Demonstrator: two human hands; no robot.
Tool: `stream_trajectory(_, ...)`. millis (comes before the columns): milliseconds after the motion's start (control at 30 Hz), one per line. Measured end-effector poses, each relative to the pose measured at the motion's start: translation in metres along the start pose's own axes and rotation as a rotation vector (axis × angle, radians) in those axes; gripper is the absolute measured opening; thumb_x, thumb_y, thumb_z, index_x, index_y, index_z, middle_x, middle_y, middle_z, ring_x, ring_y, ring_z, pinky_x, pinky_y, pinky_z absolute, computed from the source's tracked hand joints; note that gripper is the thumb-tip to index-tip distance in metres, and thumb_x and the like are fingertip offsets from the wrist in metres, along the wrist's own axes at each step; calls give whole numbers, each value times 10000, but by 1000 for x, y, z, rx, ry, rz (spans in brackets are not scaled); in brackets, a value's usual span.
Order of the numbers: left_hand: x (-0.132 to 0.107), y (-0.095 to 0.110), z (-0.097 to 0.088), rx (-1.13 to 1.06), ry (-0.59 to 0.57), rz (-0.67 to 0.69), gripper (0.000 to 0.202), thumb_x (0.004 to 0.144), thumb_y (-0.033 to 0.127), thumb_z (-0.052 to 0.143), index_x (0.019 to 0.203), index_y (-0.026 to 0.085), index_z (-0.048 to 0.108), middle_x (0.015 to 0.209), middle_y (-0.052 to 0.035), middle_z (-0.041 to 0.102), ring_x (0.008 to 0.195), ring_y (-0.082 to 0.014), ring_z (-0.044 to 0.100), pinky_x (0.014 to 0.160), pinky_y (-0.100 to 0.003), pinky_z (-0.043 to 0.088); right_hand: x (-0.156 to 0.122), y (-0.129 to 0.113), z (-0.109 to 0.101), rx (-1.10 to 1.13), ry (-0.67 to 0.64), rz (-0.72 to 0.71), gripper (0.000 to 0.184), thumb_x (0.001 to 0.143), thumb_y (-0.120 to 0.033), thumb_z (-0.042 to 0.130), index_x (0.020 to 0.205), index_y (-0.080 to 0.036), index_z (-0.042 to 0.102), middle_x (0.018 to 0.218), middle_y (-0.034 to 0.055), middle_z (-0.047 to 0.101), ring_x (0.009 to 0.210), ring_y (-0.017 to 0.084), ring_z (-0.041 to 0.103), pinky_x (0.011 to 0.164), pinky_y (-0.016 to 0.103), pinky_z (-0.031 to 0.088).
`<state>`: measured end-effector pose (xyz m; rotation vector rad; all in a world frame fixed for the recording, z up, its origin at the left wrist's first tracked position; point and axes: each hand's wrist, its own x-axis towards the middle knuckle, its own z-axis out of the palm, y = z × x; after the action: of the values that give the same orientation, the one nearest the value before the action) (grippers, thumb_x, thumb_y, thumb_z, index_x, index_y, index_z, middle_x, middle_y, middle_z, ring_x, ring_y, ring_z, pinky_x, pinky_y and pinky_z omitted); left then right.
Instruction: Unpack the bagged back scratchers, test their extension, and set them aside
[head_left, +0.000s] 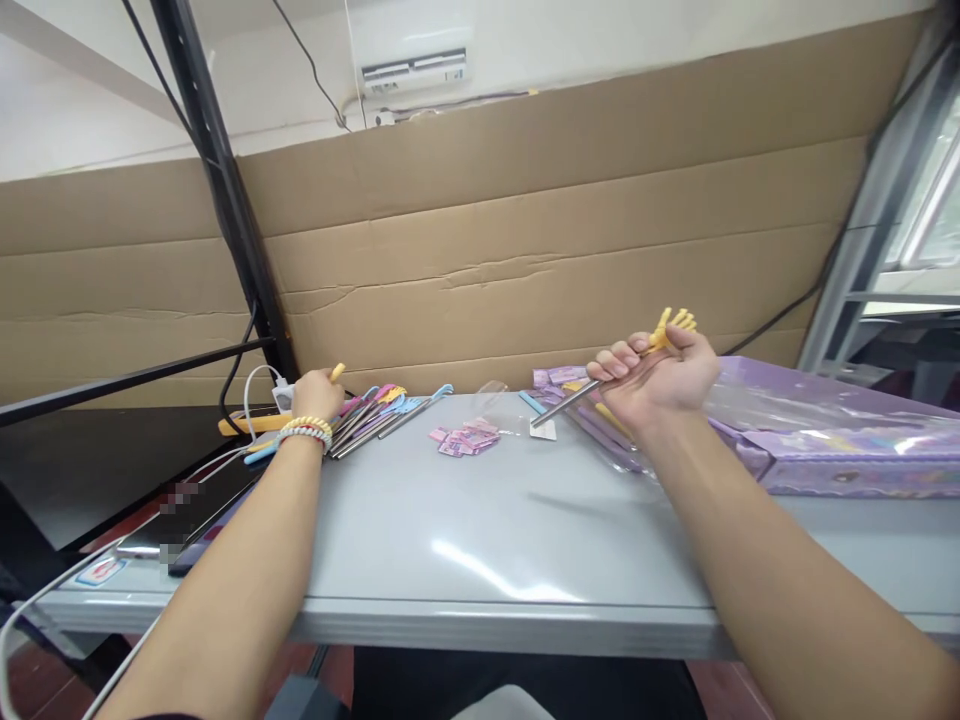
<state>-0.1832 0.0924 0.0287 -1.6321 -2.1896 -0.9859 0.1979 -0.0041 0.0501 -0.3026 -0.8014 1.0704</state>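
Note:
My right hand (660, 375) is raised above the table, its fingers wrapped round a back scratcher (568, 402). The scratcher's yellow hand-shaped head sticks up past the fingers, and its metal rod slants down to the left. At the left, my left hand (316, 397) is closed beside a pile of back scratchers (367, 420) with metal rods and blue, pink and yellow ends. A rounded yellow handle end (337, 373) pokes up from its fingers; the rest of that piece is hidden by the hand.
Small pink printed cards (466, 438) lie mid-table near clear plastic bags (489, 402). Purple packages (611, 440) and a large purple box (847, 460) occupy the right. A laptop-like dark device (187, 515) and white cables sit left. Cardboard (525, 240) walls the back.

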Motion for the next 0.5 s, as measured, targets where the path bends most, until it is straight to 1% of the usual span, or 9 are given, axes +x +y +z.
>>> stream_trajectory(67, 1, -11, 6, 14, -95, -29, 367, 744, 236, 481, 1063, 153, 642, 984, -169, 660, 931, -337, 586, 748, -406, 429, 0, 2, -2, 8, 8, 6, 349, 727, -473, 401, 531, -200, 307, 443, -40, 281, 393, 94, 311, 423, 248, 318)
stream_trajectory(133, 1, -14, 13, 31, -142, -22, 379, 750, 249, 489, 1082, 131, 627, 1055, -189, 635, 1001, -351, 563, 781, -417, 430, -2, 5, 0, 39, 32, 21, 354, 733, -488, 385, 541, -201, 305, 454, -40, 284, 404, 96, 316, 431, 249, 329)
stream_trajectory(200, -2, -5, 16, 32, -97, -9, 397, 755, 247, 486, 1106, 104, 603, 1128, -210, 593, 1072, -354, 523, 827, -431, 420, -4, 8, 4, 75, 40, 35, 361, 736, -504, 379, 551, -204, 299, 462, -42, 287, 414, 100, 324, 436, 252, 341)
stream_trajectory(233, -5, 4, 16, 16, -64, 13, 386, 766, 245, 469, 1097, 97, 602, 1143, -213, 581, 1086, -348, 513, 845, -435, 414, -6, 10, 7, 94, 40, 39, 364, 737, -513, 374, 557, -206, 297, 467, -41, 292, 420, 104, 331, 438, 255, 349)
stream_trajectory(267, -9, 16, 15, -24, -17, 71, 367, 790, 251, 439, 1073, 89, 608, 1135, -207, 584, 1089, -326, 513, 871, -423, 406, -7, 13, 10, 114, 41, 42, 363, 739, -517, 365, 562, -208, 296, 471, -40, 301, 425, 108, 340, 440, 259, 357)
stream_trajectory(300, -15, 29, 12, -87, 11, 168, 357, 816, 272, 414, 1049, 90, 615, 1109, -189, 601, 1078, -295, 521, 891, -397, 402, -9, 16, 12, 136, 45, 44, 355, 743, -513, 353, 566, -209, 298, 476, -36, 314, 431, 113, 351, 445, 265, 367)
stream_trajectory(367, -34, 61, 3, -255, 7, 405, 363, 854, 337, 377, 1001, 116, 625, 1042, -130, 637, 995, -229, 565, 891, -337, 413, -11, 22, 17, 165, 48, 38, 333, 752, -492, 335, 574, -212, 306, 490, -25, 351, 447, 124, 385, 462, 280, 390)
stream_trajectory(433, -62, 93, -9, -409, -74, 661, 382, 873, 396, 356, 1040, 156, 600, 1050, -76, 641, 955, -180, 578, 860, -289, 436, -14, 29, 19, 173, 40, 35, 318, 752, -480, 342, 580, -214, 317, 510, -14, 394, 475, 137, 431, 495, 301, 420)
stream_trajectory(500, -94, 121, -17, -473, -187, 891, 383, 874, 422, 366, 1063, 165, 578, 1070, -63, 635, 953, -167, 579, 842, -277, 443, -16, 36, 20, 165, 23, 42, 323, 740, -495, 369, 585, -215, 326, 531, -8, 428, 516, 151, 480, 546, 328, 450)
